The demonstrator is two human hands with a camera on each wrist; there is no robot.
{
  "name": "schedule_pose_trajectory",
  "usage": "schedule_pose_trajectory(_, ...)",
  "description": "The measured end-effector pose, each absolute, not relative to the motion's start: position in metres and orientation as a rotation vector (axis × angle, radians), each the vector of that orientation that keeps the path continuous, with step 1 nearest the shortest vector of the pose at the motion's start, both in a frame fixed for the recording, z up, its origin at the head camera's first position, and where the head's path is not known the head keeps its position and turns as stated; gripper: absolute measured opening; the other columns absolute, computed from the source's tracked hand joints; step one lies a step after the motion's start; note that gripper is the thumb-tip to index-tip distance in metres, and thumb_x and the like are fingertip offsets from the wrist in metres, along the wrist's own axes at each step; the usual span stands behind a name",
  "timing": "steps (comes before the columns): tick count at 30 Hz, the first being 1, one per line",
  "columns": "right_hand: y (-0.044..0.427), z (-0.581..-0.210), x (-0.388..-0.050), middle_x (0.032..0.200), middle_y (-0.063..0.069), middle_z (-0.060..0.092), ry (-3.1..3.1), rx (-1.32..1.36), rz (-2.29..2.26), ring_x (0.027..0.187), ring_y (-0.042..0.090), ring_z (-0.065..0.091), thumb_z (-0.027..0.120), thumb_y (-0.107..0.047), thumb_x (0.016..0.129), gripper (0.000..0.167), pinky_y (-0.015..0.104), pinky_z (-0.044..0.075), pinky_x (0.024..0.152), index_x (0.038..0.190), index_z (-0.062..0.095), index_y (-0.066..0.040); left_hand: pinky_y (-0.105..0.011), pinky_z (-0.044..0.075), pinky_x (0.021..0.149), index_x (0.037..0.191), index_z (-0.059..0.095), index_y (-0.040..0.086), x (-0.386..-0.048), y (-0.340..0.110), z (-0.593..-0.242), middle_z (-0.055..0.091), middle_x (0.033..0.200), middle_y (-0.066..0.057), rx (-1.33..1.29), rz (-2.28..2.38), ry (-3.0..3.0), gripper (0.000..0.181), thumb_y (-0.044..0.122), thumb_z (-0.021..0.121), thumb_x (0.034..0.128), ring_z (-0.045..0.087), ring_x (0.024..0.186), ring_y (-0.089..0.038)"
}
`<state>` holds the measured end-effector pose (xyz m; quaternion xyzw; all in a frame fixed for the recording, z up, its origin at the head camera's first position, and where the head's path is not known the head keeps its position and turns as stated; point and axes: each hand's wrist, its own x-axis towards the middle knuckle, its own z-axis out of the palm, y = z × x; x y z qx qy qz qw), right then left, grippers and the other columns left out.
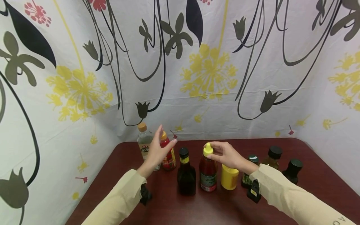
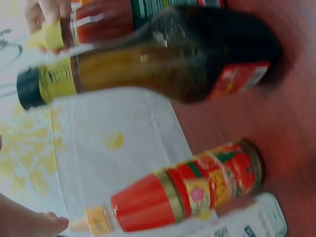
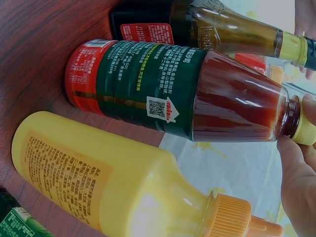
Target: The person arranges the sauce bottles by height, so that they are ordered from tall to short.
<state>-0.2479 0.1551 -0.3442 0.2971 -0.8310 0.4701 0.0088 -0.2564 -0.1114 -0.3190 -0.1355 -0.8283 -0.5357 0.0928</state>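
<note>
My right hand pinches the yellow cap of an upright sauce bottle between thumb and fingers. That bottle holds dark red sauce and has a green label, seen in the right wrist view. My left hand, thumb apart from its straight fingers, is raised by a red squeeze bottle with an orange cap. In the left wrist view its fingertip is close to that cap; whether they touch I cannot tell. Between the hands stands a dark sauce bottle with a black cap.
A clear bottle with an orange cap stands at the left, partly behind my left hand. Right of the sauce bottle are a yellow squeeze bottle and several dark-capped bottles, including one at the far right. A patterned cloth hangs behind the table.
</note>
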Motion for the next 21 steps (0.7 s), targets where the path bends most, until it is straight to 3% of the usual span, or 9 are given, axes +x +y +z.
schedule_pose_trajectory(4, 0.155, -0.344, -0.248, 0.115, 0.019, 0.053, -2.592, 0.93, 1.47, 0.108, 0.03, 0.051, 0.062, -0.009, 0.083, 0.039, 0.029, 0.044, 0.084, 0.118, 0.051, 0.003, -0.039, 0.022, 0.103, 0.141, 0.018, 0.023, -0.244, -0.102, -0.322, 0.025, 0.142, -0.002, -0.588, -1.61, -2.448, 0.073, 0.032, 0.062, 0.0826, 0.024, 0.129, -0.017)
schedule_pose_trajectory(11, 0.155, -0.346, -0.249, 0.114, 0.019, 0.054, -2.582, 0.933, 1.461, 0.107, 0.029, 0.052, 0.062, -0.009, 0.082, 0.039, 0.029, 0.045, 0.084, 0.117, 0.051, 0.004, -0.042, 0.025, 0.101, 0.139, 0.025, 0.024, -0.243, -0.092, -0.342, 0.031, 0.14, 0.002, -0.799, -1.571, -2.476, 0.072, 0.031, 0.065, 0.0801, 0.029, 0.127, -0.014)
schedule_pose_trajectory(21, 0.154, -0.346, -0.249, 0.116, 0.019, 0.053, -2.573, 0.951, 1.47, 0.107, 0.029, 0.052, 0.061, -0.009, 0.083, 0.039, 0.029, 0.045, 0.084, 0.118, 0.05, 0.003, -0.045, 0.039, 0.09, 0.135, 0.029, 0.003, -0.226, -0.083, -0.34, 0.05, 0.121, -0.019, -0.884, -1.806, -2.442, 0.06, 0.003, 0.06, 0.0829, 0.049, 0.109, -0.029)
